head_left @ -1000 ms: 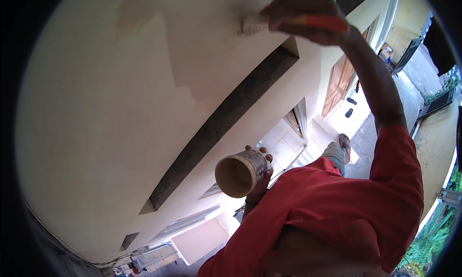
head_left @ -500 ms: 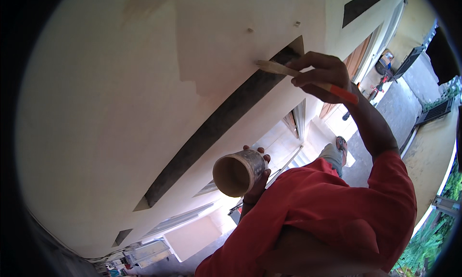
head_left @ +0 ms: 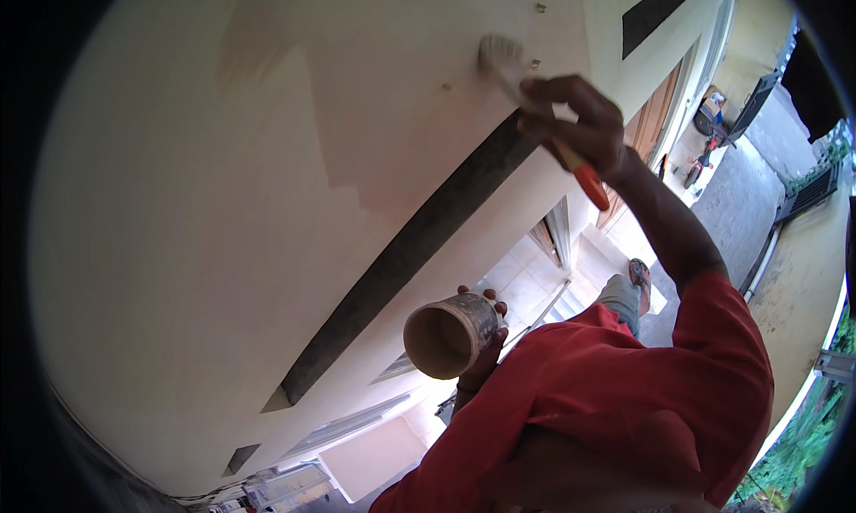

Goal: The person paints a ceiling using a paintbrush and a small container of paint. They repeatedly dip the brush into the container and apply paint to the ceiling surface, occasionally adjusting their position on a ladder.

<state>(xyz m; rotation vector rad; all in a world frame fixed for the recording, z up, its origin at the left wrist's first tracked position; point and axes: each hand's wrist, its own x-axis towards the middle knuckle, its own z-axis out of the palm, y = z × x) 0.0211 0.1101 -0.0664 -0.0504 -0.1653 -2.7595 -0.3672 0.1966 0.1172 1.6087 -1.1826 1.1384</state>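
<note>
My right hand [head_left: 580,121] is raised and closed around a paintbrush [head_left: 571,156] with an orange-tipped handle. Its bristles lie against a pale painted surface [head_left: 178,219], close to some small metal fittings [head_left: 538,65]. A darker, pinkish-beige patch [head_left: 383,94] spreads over that surface beside the brush. Lower down, my left hand [head_left: 486,344] grips a round paint-smeared pot [head_left: 481,312] from its far side, fingers wrapped round it. The pot tilts so that its mouth shows; what lies deep inside is too shaded to tell.
A long dark recessed strip [head_left: 419,237] crosses the pale surface, with another dark opening [head_left: 660,14] at upper right. Beyond are a wooden door [head_left: 655,112], a paved drive [head_left: 731,210], a dark gate [head_left: 807,192] and green plants [head_left: 802,442].
My right hand has swung the brush upward, past the dark strip's end and onto the patch near the fittings. The pot stays in my left hand, shifted slightly down and right in view.
</note>
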